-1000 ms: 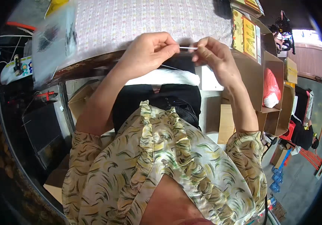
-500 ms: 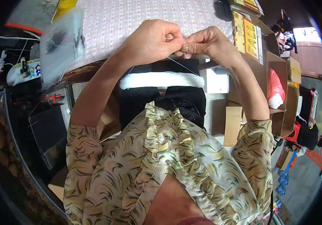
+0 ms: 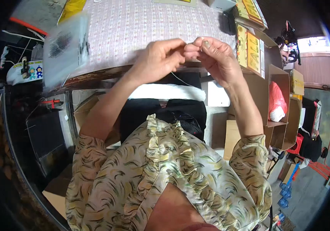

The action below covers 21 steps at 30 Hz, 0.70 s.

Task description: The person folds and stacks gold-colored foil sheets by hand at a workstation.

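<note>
Above the near edge of the table, my left hand (image 3: 161, 57) and my right hand (image 3: 218, 57) meet at the fingertips. A thin white string (image 3: 184, 80) hangs from below my left hand toward my lap. Both hands are closed in a pinch on this string, though most of it is hidden between the fingers. Close to my right thumb a short bit of it shows. Across my dark-clothed thighs lies a long bundle of white strings (image 3: 168, 92).
A patterned cloth (image 3: 134, 27) covers the table. Clear plastic bags (image 3: 63, 52) lie at its left corner. Printed "FALL" packs (image 3: 252, 52) and a black object (image 3: 228, 23) are on the right. Cardboard boxes (image 3: 278, 73) stand beside the table, one holding a red plastic bag (image 3: 276, 98).
My view has tilted, showing more of the table. My right hand has turned, its fingers now pointing more upward. My left hand has loosened from its tighter pinch and sits lower.
</note>
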Each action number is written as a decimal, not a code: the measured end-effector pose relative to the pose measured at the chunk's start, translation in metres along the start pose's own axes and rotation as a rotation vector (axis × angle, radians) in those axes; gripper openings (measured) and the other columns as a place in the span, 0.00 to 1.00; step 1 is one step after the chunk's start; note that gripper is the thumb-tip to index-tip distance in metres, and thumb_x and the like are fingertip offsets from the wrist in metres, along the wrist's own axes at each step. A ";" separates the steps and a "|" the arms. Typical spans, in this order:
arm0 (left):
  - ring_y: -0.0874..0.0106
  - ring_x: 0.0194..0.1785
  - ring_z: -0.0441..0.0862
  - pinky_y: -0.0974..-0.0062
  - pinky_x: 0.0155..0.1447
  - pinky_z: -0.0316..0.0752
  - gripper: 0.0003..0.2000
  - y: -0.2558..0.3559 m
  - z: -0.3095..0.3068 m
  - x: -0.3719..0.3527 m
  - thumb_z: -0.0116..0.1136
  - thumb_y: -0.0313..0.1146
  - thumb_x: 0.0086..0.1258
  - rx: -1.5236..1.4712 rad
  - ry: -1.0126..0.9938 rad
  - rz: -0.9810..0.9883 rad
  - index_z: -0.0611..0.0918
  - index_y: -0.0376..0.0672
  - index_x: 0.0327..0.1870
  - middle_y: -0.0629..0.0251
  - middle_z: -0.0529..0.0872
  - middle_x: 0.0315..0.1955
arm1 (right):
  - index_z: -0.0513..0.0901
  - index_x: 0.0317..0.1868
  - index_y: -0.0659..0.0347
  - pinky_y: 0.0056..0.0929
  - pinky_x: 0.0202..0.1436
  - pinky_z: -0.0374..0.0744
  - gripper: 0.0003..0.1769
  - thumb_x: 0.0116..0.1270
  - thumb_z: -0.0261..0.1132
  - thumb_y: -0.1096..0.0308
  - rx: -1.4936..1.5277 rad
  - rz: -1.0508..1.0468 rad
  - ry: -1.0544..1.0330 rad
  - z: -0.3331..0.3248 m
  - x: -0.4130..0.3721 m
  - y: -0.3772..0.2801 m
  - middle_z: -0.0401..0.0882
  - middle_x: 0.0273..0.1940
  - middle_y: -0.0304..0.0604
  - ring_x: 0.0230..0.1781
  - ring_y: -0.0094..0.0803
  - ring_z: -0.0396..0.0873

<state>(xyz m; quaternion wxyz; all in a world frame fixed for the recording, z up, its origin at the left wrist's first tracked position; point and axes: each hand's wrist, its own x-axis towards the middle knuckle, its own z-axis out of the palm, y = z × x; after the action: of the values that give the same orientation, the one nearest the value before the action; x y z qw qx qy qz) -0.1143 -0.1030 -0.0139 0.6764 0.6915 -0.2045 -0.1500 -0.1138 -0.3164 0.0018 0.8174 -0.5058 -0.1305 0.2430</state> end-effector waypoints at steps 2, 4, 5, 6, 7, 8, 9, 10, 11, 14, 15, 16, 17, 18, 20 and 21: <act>0.81 0.32 0.82 0.79 0.38 0.81 0.09 -0.005 0.008 -0.002 0.54 0.31 0.78 -0.026 0.001 -0.005 0.84 0.36 0.42 0.67 0.85 0.29 | 0.83 0.51 0.68 0.38 0.65 0.78 0.13 0.77 0.59 0.67 -0.030 -0.165 0.097 0.009 0.004 0.000 0.87 0.48 0.55 0.53 0.40 0.85; 0.78 0.32 0.83 0.79 0.35 0.79 0.10 -0.001 0.013 -0.007 0.53 0.30 0.78 0.034 -0.029 0.056 0.83 0.34 0.39 0.65 0.86 0.28 | 0.83 0.52 0.69 0.38 0.65 0.78 0.13 0.77 0.59 0.67 -0.084 -0.222 0.111 0.011 0.008 0.001 0.86 0.50 0.56 0.55 0.39 0.84; 0.78 0.31 0.83 0.78 0.36 0.79 0.10 0.005 0.012 -0.008 0.53 0.29 0.78 0.055 -0.021 0.071 0.84 0.33 0.38 0.65 0.86 0.28 | 0.83 0.53 0.70 0.37 0.65 0.78 0.14 0.77 0.59 0.68 -0.251 -0.224 0.148 0.011 0.009 0.000 0.86 0.51 0.56 0.56 0.38 0.83; 0.78 0.31 0.83 0.78 0.36 0.79 0.10 0.010 0.010 -0.009 0.53 0.28 0.77 0.076 -0.013 0.086 0.84 0.33 0.38 0.64 0.86 0.28 | 0.83 0.53 0.71 0.36 0.65 0.78 0.14 0.77 0.60 0.68 -0.418 -0.228 0.184 0.013 0.010 0.000 0.85 0.52 0.55 0.58 0.37 0.82; 0.78 0.31 0.83 0.78 0.36 0.79 0.10 0.017 0.007 -0.010 0.53 0.28 0.77 0.082 -0.005 0.086 0.84 0.33 0.38 0.64 0.86 0.28 | 0.84 0.52 0.72 0.31 0.61 0.79 0.13 0.77 0.60 0.70 -0.555 -0.303 0.208 0.021 0.009 0.003 0.87 0.48 0.51 0.53 0.34 0.83; 0.78 0.30 0.82 0.77 0.35 0.78 0.10 0.024 0.003 -0.011 0.53 0.28 0.76 0.195 -0.026 0.139 0.84 0.33 0.36 0.64 0.87 0.27 | 0.84 0.52 0.72 0.31 0.61 0.79 0.13 0.77 0.60 0.70 -0.553 -0.304 0.200 0.022 0.008 0.004 0.87 0.48 0.51 0.53 0.34 0.83; 0.78 0.29 0.82 0.77 0.34 0.78 0.10 0.029 0.000 -0.012 0.53 0.27 0.76 0.306 -0.046 0.190 0.84 0.33 0.35 0.64 0.87 0.27 | 0.84 0.52 0.72 0.29 0.58 0.79 0.13 0.77 0.59 0.71 -0.800 -0.293 0.169 0.020 0.006 0.004 0.87 0.45 0.48 0.49 0.32 0.83; 0.78 0.29 0.82 0.77 0.34 0.78 0.10 0.033 -0.005 -0.012 0.53 0.27 0.76 0.308 -0.037 0.187 0.84 0.33 0.35 0.64 0.87 0.27 | 0.84 0.52 0.72 0.27 0.55 0.79 0.12 0.77 0.59 0.73 -1.046 -0.280 0.136 0.020 0.005 0.004 0.87 0.42 0.45 0.45 0.31 0.83; 0.79 0.29 0.82 0.77 0.34 0.77 0.10 0.036 -0.014 -0.009 0.53 0.28 0.75 0.227 -0.043 0.131 0.84 0.33 0.34 0.64 0.87 0.27 | 0.84 0.50 0.71 0.25 0.50 0.78 0.11 0.77 0.58 0.73 -1.200 -0.371 0.089 0.023 0.005 0.001 0.85 0.38 0.43 0.40 0.29 0.82; 0.84 0.30 0.77 0.83 0.34 0.71 0.11 0.047 -0.042 -0.002 0.54 0.29 0.75 0.093 -0.093 0.122 0.85 0.35 0.32 0.69 0.85 0.26 | 0.84 0.47 0.69 0.27 0.50 0.78 0.11 0.77 0.56 0.73 -0.559 -0.060 0.040 0.033 -0.001 -0.011 0.86 0.38 0.45 0.40 0.31 0.83; 0.84 0.29 0.76 0.83 0.34 0.71 0.11 0.044 -0.044 -0.003 0.54 0.29 0.76 0.070 -0.104 0.117 0.85 0.35 0.32 0.70 0.84 0.26 | 0.84 0.45 0.68 0.31 0.51 0.80 0.11 0.77 0.56 0.72 -0.441 -0.064 -0.056 0.030 -0.002 -0.015 0.86 0.38 0.47 0.41 0.35 0.84; 0.84 0.29 0.75 0.83 0.34 0.70 0.12 0.044 -0.044 -0.003 0.53 0.30 0.76 0.049 -0.117 0.112 0.84 0.35 0.32 0.71 0.83 0.26 | 0.84 0.45 0.68 0.31 0.51 0.80 0.11 0.77 0.56 0.72 -0.434 -0.060 -0.058 0.033 0.000 -0.018 0.86 0.38 0.47 0.41 0.35 0.84; 0.84 0.29 0.75 0.83 0.34 0.70 0.12 0.041 -0.040 -0.002 0.53 0.30 0.76 0.052 -0.116 0.109 0.84 0.35 0.32 0.71 0.83 0.26 | 0.84 0.45 0.68 0.33 0.53 0.80 0.10 0.77 0.56 0.72 -0.284 -0.116 -0.133 0.038 0.002 -0.022 0.86 0.39 0.48 0.43 0.36 0.84; 0.84 0.29 0.75 0.82 0.34 0.69 0.12 0.034 -0.033 0.000 0.53 0.30 0.77 -0.022 -0.144 0.093 0.84 0.36 0.33 0.71 0.83 0.26 | 0.84 0.45 0.67 0.36 0.55 0.81 0.10 0.77 0.56 0.72 -0.134 -0.172 -0.204 0.040 0.003 -0.024 0.86 0.40 0.48 0.44 0.38 0.85; 0.83 0.29 0.75 0.82 0.34 0.69 0.12 0.034 -0.027 0.000 0.53 0.30 0.77 -0.095 -0.179 0.076 0.84 0.36 0.33 0.70 0.83 0.26 | 0.84 0.48 0.68 0.37 0.59 0.79 0.11 0.77 0.56 0.71 -0.113 -0.271 -0.211 0.041 0.010 -0.023 0.86 0.43 0.51 0.48 0.40 0.84; 0.83 0.28 0.74 0.82 0.32 0.68 0.12 0.040 -0.025 -0.003 0.53 0.30 0.77 -0.023 -0.139 0.110 0.84 0.36 0.33 0.72 0.82 0.24 | 0.83 0.49 0.69 0.37 0.60 0.78 0.11 0.77 0.57 0.71 -0.309 -0.431 -0.062 0.046 0.013 -0.023 0.86 0.46 0.52 0.49 0.40 0.83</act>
<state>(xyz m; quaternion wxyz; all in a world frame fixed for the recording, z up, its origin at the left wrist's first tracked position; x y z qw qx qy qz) -0.1077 -0.0795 0.0269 0.6756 0.6594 -0.2867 -0.1628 -0.1179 -0.2827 0.0429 0.7588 -0.5776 -0.2957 0.0560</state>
